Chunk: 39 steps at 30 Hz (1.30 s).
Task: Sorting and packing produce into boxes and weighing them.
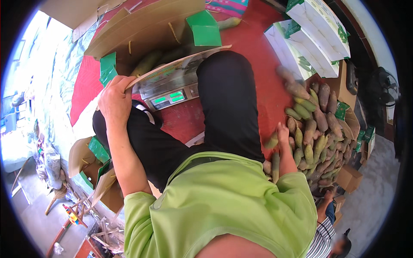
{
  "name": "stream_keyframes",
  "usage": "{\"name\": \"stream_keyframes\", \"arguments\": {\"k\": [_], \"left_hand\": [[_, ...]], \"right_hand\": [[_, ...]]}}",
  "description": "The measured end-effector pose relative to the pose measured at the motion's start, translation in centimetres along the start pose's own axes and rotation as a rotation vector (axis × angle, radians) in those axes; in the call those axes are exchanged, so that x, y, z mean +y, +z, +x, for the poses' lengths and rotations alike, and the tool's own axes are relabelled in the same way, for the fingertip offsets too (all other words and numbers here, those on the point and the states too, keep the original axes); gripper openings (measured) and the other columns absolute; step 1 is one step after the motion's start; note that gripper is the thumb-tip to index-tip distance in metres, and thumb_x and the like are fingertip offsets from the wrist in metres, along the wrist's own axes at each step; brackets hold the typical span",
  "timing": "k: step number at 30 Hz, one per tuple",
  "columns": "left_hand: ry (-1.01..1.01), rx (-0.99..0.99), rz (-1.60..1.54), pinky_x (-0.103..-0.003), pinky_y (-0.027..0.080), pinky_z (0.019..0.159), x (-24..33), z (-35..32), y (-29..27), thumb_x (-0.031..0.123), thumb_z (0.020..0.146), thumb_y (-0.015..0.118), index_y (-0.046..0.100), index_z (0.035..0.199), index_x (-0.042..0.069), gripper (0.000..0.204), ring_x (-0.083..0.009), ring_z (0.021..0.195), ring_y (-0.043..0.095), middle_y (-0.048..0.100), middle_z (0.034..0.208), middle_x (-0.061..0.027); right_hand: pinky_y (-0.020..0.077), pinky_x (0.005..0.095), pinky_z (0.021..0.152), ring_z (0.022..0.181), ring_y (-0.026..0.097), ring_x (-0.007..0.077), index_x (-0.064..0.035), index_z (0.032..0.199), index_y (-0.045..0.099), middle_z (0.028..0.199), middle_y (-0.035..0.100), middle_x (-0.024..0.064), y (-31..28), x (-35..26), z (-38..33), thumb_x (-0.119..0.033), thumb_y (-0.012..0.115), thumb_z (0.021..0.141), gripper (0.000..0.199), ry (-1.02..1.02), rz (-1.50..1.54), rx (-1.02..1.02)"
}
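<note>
My left hand (115, 98) is closed on the near top edge of an open cardboard box (142, 28), thumb and fingers gripping its front panel. Inside the box, in shadow, lie a few long root vegetables (148, 62). Below that panel a digital scale (174, 98) with green lit displays stands between my knees. My right hand (283, 134) is at the left side of a heap of root vegetables (322, 124), green and reddish brown. A blurred green root vegetable (271, 140) lies against its palm side, and the fingers appear closed on it.
White and green cartons (307, 36) stand at the far right, beyond the heap. Opened cardboard boxes (88, 161) lie to my left. Another person's arm (325, 206) reaches toward the heap's near end. A fan (383, 86) stands at the right. One root vegetable (229, 23) lies beyond the box.
</note>
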State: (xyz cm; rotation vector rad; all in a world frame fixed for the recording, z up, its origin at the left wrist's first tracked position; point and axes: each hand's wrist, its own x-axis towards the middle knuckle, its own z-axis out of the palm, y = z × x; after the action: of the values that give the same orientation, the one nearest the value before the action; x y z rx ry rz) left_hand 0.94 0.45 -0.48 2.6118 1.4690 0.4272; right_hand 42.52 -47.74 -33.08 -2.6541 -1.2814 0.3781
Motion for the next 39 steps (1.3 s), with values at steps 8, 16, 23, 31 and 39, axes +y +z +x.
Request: {"name": "stream_keyframes", "arguments": {"k": [8,16,23,31,39], "left_hand": [[0.001,-0.017,0.015,-0.038,0.048,0.076,0.0,-0.1,0.1,0.009,0.081,0.063,0.071,0.093,0.014,0.016,-0.0251,0.092,0.062,0.065,0.093,-0.0006],[-0.009,-0.026,0.022,-0.038,0.049,0.076,-0.1,-0.4,0.0,0.009,0.081,0.063,0.071,0.094,0.014,0.016,-0.0251,0.093,0.062,0.065,0.094,-0.0006],[0.002,-0.015,0.021,-0.039,0.049,0.074,0.1,-0.1,-0.3,0.009,0.082,0.062,0.072,0.094,0.015,0.016,-0.0251,0.09,0.063,0.066,0.092,-0.0003],[-0.01,-0.021,0.02,-0.038,0.049,0.073,0.0,-0.1,0.2,0.011,0.082,0.062,0.072,0.094,0.016,0.016,-0.0251,0.09,0.063,0.066,0.092,-0.0005],[-0.008,-0.027,0.018,-0.035,0.049,0.071,-0.1,-0.4,-0.1,0.012,0.083,0.062,0.071,0.096,0.017,0.017,-0.0254,0.087,0.064,0.066,0.094,0.0007]], "right_hand": [[0.0388,0.0357,0.085,0.084,0.053,0.0202,-0.0098,0.065,0.042,0.073,0.054,0.0058,-19.4,-23.0,13.7,-0.034,0.048,0.099,0.042,0.06,1.24,0.3],[0.0448,0.0355,0.076,0.074,0.054,0.0188,-0.0044,0.075,0.051,0.072,0.055,0.0054,-36.0,-38.8,20.7,-0.023,0.048,0.097,0.029,-0.885,1.68,0.143],[0.0458,0.0319,0.065,0.061,0.05,0.0159,-0.0031,0.07,0.049,0.064,0.053,0.0051,-33.0,-51.2,25.8,-0.022,0.044,0.097,0.033,-0.931,1.457,0.03],[0.0498,0.0427,0.085,0.097,0.064,0.0316,-0.0101,0.103,0.068,0.105,0.068,0.0105,-22.1,-55.1,25.1,-0.034,0.059,0.086,0.031,-1.015,0.056,-0.312],[0.0491,0.0333,0.081,0.088,0.063,0.027,-0.0003,0.112,0.06,0.092,0.064,0.0155,-27.1,-41.1,22.3,-0.012,0.064,0.082,0.033,-0.559,0.982,-0.241]]}}
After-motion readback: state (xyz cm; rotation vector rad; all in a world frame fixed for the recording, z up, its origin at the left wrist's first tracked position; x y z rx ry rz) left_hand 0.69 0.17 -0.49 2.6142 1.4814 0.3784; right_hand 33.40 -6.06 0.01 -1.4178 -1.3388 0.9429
